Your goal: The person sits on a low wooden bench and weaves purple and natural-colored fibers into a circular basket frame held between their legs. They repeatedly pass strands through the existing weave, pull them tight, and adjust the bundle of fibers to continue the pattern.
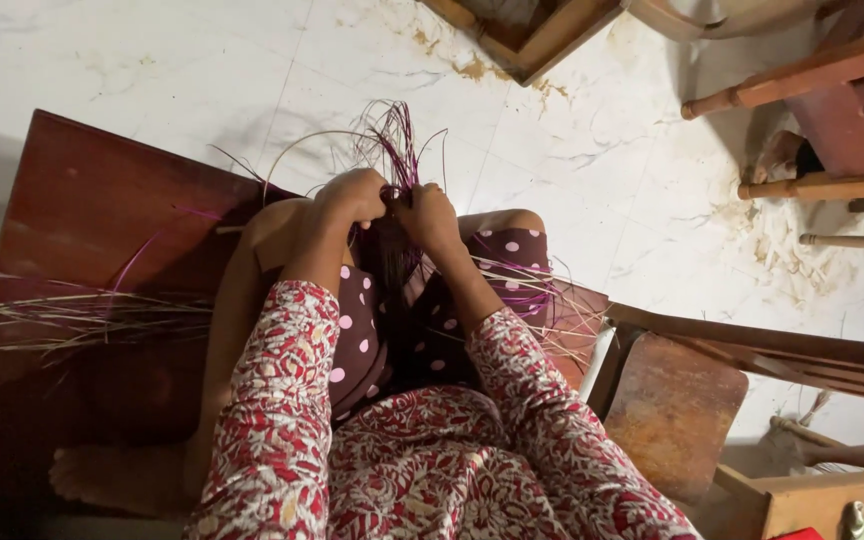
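Gripping purple straw strands (392, 150) between left hand (352, 196) and right hand (429, 215)

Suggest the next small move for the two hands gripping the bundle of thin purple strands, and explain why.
Probably draw one loose strand down into the weave: the left hand and right hand pinch the bundle of thin purple strands close together at the knees, while its free ends fan upward, unworked.

A bundle of thin purple strands (392, 150) stands upright above the person's knees, gathered tight low down and fanning into loose curling tips on top — its darker woven part (389, 262) hanging down between the knees.
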